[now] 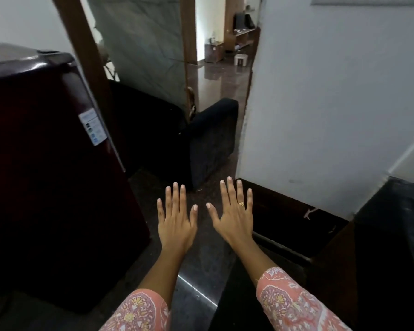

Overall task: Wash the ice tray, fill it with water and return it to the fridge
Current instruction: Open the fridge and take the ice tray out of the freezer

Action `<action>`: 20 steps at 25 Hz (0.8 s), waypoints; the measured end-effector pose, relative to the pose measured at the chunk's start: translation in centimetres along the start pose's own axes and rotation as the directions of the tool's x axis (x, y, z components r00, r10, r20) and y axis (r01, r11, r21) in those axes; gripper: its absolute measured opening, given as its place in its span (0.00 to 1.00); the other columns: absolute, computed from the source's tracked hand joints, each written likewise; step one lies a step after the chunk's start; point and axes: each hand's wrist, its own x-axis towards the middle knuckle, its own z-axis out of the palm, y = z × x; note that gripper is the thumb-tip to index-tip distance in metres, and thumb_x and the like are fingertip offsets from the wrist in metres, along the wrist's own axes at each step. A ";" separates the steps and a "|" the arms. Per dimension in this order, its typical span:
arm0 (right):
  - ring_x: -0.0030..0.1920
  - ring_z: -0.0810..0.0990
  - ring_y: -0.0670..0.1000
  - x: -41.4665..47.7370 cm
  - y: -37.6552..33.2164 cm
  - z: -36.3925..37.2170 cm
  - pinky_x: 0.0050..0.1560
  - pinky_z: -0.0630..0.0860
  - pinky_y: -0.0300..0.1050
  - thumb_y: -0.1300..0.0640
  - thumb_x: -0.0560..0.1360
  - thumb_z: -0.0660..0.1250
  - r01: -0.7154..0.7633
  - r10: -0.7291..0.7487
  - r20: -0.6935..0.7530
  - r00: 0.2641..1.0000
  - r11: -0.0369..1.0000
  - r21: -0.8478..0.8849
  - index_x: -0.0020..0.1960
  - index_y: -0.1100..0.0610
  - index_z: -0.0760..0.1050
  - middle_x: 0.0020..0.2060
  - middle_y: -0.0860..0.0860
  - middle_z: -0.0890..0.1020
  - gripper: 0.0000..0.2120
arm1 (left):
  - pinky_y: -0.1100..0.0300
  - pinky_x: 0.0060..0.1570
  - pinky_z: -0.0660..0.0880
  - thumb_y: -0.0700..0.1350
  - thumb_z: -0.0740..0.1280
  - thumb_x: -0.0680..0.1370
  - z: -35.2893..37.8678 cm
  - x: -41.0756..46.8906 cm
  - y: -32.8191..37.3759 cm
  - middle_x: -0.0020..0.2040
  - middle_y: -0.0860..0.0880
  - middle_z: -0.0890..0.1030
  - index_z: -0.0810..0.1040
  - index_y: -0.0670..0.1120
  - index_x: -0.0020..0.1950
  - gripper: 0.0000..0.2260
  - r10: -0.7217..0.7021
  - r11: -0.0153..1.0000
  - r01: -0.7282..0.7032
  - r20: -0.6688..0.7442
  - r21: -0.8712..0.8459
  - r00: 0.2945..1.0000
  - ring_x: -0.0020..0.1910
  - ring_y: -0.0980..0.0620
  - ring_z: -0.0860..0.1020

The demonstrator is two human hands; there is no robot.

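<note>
A dark maroon fridge [46, 163] stands at the left with its door closed and a white sticker on its side. My left hand [176, 223] and my right hand [234, 216] are stretched out flat in front of me over the dark floor, palms down, fingers spread, holding nothing. The right hand wears a gold ring. Both hands are to the right of the fridge and apart from it. No ice tray is in view.
A black sofa [201, 139] sits ahead past the fridge, beside a wooden door frame [86, 56]. A white wall [332, 103] with a dark skirting fills the right. A black counter edge [392, 235] is at the far right. An open doorway leads to a further room.
</note>
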 end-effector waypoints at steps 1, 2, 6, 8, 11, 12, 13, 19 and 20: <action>0.74 0.58 0.57 0.1 -1.3 0.4 0.72 0.40 0.54 0.38 0.75 0.49 0.034 -0.034 0.005 0.999 0.999 0.015 0.73 0.57 0.59 0.73 0.55 0.63 0.33 | 0.58 0.70 0.28 0.62 0.33 0.78 -0.4 -0.2 -1.3 0.77 0.48 0.46 0.47 0.46 0.76 0.31 -0.032 0.999 0.032 -0.017 0.008 0.999 0.76 0.51 0.43; 0.74 0.56 0.56 0.1 -2.5 0.8 0.72 0.40 0.53 0.38 0.75 0.50 0.065 -0.065 0.009 0.998 0.997 0.031 0.73 0.57 0.59 0.73 0.55 0.63 0.33 | 0.58 0.70 0.28 0.62 0.32 0.77 -0.8 -0.3 -2.4 0.77 0.48 0.46 0.47 0.46 0.76 0.32 -0.060 0.998 0.060 -0.034 0.018 0.998 0.76 0.50 0.44; 0.74 0.53 0.55 -0.1 -7.5 1.9 0.72 0.40 0.53 0.38 0.75 0.50 0.161 -0.164 0.021 0.986 0.984 0.082 0.73 0.57 0.60 0.73 0.55 0.63 0.33 | 0.58 0.69 0.26 0.63 0.28 0.75 -2.4 -0.9 -6.9 0.76 0.48 0.45 0.45 0.46 0.75 0.34 -0.147 0.987 0.150 -0.045 0.057 0.988 0.75 0.51 0.42; 0.74 0.54 0.55 -0.2 -10.1 2.4 0.72 0.40 0.54 0.38 0.76 0.50 0.196 -0.201 0.031 0.979 0.975 0.105 0.73 0.57 0.59 0.73 0.55 0.62 0.33 | 0.58 0.68 0.25 0.63 0.26 0.74 -3.4 -1.2 -9.1 0.76 0.49 0.42 0.42 0.46 0.75 0.35 -0.180 0.982 0.182 -0.040 0.059 0.983 0.75 0.51 0.38; 0.75 0.54 0.55 -0.1 -14.7 3.1 0.72 0.40 0.54 0.38 0.76 0.50 0.238 -0.246 0.038 0.969 0.960 0.150 0.74 0.57 0.59 0.74 0.54 0.62 0.33 | 0.59 0.67 0.24 0.64 0.24 0.72 -5.0 -1.4 -13.0 0.76 0.49 0.40 0.41 0.46 0.75 0.36 -0.224 0.970 0.228 -0.055 0.080 0.973 0.74 0.50 0.36; 0.75 0.53 0.55 -0.1 -16.2 3.4 0.72 0.40 0.54 0.38 0.76 0.49 0.253 -0.262 0.038 0.964 0.954 0.159 0.74 0.57 0.59 0.74 0.54 0.62 0.33 | 0.58 0.67 0.24 0.63 0.25 0.73 -5.5 -1.4 -14.3 0.76 0.48 0.41 0.41 0.46 0.75 0.35 -0.239 0.965 0.244 -0.062 0.091 0.969 0.74 0.50 0.37; 0.74 0.52 0.54 -0.1 -17.7 3.6 0.72 0.40 0.54 0.38 0.76 0.49 0.264 -0.273 0.033 0.962 0.951 0.162 0.73 0.57 0.59 0.74 0.54 0.62 0.33 | 0.58 0.68 0.25 0.63 0.28 0.75 -6.0 -1.5 -15.6 0.76 0.48 0.42 0.42 0.46 0.75 0.33 -0.254 0.960 0.260 -0.067 0.103 0.965 0.75 0.49 0.39; 0.74 0.54 0.54 -0.4 -26.5 4.1 0.72 0.42 0.54 0.38 0.76 0.50 0.305 -0.317 0.025 0.948 0.929 0.211 0.73 0.57 0.61 0.73 0.54 0.65 0.32 | 0.57 0.69 0.27 0.58 0.38 0.77 -9.2 -1.8 -23.7 0.75 0.48 0.42 0.44 0.45 0.75 0.29 -0.303 0.937 0.320 -0.133 0.141 0.944 0.75 0.49 0.40; 0.74 0.55 0.54 -0.5 -27.9 4.2 0.72 0.42 0.54 0.38 0.76 0.50 0.313 -0.326 0.026 0.945 0.923 0.223 0.72 0.57 0.62 0.73 0.54 0.65 0.32 | 0.57 0.69 0.27 0.58 0.38 0.77 -9.5 -1.8 -24.9 0.76 0.48 0.42 0.43 0.45 0.75 0.29 -0.310 0.932 0.329 -0.139 0.151 0.941 0.75 0.49 0.39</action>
